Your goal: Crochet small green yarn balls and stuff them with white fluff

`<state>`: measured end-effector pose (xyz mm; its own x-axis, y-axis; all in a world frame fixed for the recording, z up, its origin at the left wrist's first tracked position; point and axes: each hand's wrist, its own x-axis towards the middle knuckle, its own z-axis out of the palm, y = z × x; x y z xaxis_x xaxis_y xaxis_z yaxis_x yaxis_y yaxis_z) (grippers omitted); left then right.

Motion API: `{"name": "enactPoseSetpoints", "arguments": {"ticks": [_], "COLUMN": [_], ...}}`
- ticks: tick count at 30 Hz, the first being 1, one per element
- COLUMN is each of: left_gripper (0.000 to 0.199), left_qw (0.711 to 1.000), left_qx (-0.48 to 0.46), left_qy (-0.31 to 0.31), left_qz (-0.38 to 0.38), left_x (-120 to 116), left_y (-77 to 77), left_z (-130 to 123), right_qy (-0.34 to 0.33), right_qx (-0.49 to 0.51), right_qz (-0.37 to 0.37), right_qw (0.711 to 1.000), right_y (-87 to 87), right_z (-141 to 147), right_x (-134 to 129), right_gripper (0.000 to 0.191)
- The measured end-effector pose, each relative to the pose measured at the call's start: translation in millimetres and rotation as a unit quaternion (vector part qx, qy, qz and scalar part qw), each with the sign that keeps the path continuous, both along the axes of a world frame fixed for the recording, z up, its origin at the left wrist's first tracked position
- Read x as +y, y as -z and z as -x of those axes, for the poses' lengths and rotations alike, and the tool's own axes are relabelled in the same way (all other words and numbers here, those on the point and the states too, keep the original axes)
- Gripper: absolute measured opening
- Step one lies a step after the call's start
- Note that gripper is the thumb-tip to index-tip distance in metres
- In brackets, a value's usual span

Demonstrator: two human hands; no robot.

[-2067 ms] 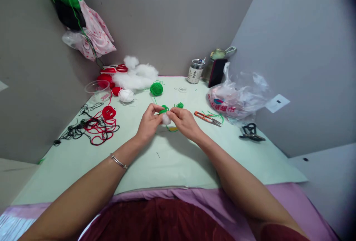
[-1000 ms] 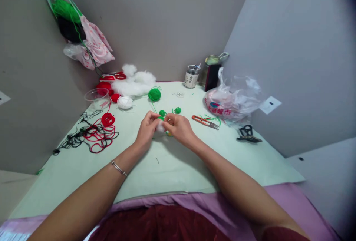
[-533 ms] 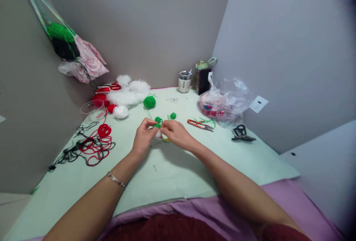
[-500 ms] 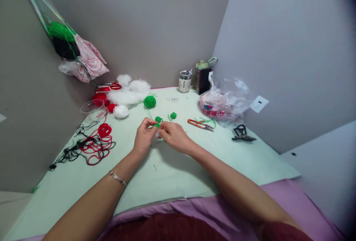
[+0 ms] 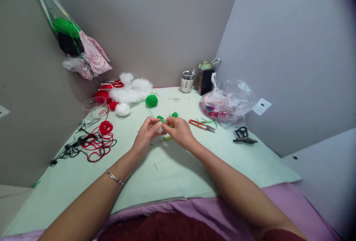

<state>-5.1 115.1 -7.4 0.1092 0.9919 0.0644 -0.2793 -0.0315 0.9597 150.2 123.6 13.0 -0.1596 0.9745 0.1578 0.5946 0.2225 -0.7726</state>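
Note:
Over the middle of the mat, my left hand (image 5: 147, 134) pinches a small white and green yarn piece (image 5: 160, 130) between thumb and fingers. Close against it from the right, my right hand (image 5: 180, 132) has its fingertips pressed together; what they hold is mostly hidden. A little yellow bit (image 5: 168, 138) shows under the right fingers. Just beyond the fingers are a small green yarn bundle (image 5: 160, 118) and another green bundle (image 5: 174, 114). Farther back lies a green yarn ball (image 5: 151, 100), from which a strand runs toward my hands.
Orange-handled thread snips (image 5: 201, 125) and a black hair claw (image 5: 243, 136) lie right, before a plastic bag (image 5: 219, 104). Tangled black and red yarn (image 5: 94, 142) spreads left. White stuffing (image 5: 133, 89), a white yarn ball (image 5: 122, 109) and a pen jar (image 5: 187, 82) stand behind.
My right hand has shifted slightly right, and the fingertips now sit a little apart, baring more of the white part. A yellow bit has come into sight. The view has turned slightly left.

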Motion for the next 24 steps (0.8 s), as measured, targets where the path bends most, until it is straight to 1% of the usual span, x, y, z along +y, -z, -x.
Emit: {"name": "enactPoseSetpoints", "arguments": {"ticks": [3,8,11,13,18,21,24], "left_gripper": [0.042,0.044,0.044,0.045,0.045,0.047,0.048], "left_qw": [1.0,1.0,1.0,0.999,0.997,0.997,0.999], "left_qx": [-0.001,0.004,0.008,0.01,0.015,0.021,0.028], "left_qy": [0.022,0.031,0.026,0.037,0.081,0.069,0.028], "left_qz": [0.001,-0.001,-0.007,-0.006,0.002,-0.01,-0.03], "left_x": [1.6,8.5,12.4,14.9,17.8,17.0,16.0], "left_y": [-2.1,4.5,9.1,9.6,2.6,1.6,6.6], "left_z": [2.8,7.2,9.0,11.7,21.0,19.9,12.9], "right_qy": [-0.03,-0.09,-0.098,-0.098,-0.112,-0.109,-0.097], "right_qx": [0.015,0.039,0.065,0.087,0.131,0.135,0.115], "right_qz": [-0.007,-0.007,0.016,0.034,0.057,0.05,0.033], "right_qw": [0.999,0.995,0.993,0.991,0.983,0.984,0.988], "right_y": [-3.9,-9.8,-8.7,-7.4,-7.5,-7.3,-5.2], "right_z": [-5.0,-8.9,-6.1,-3.2,-0.8,-1.3,2.9], "right_x": [-0.7,-7.2,-8.3,-7.7,-4.8,-5.0,-10.7], "right_gripper": [0.024,0.02,0.02,0.02,0.017,0.016,0.015]}}
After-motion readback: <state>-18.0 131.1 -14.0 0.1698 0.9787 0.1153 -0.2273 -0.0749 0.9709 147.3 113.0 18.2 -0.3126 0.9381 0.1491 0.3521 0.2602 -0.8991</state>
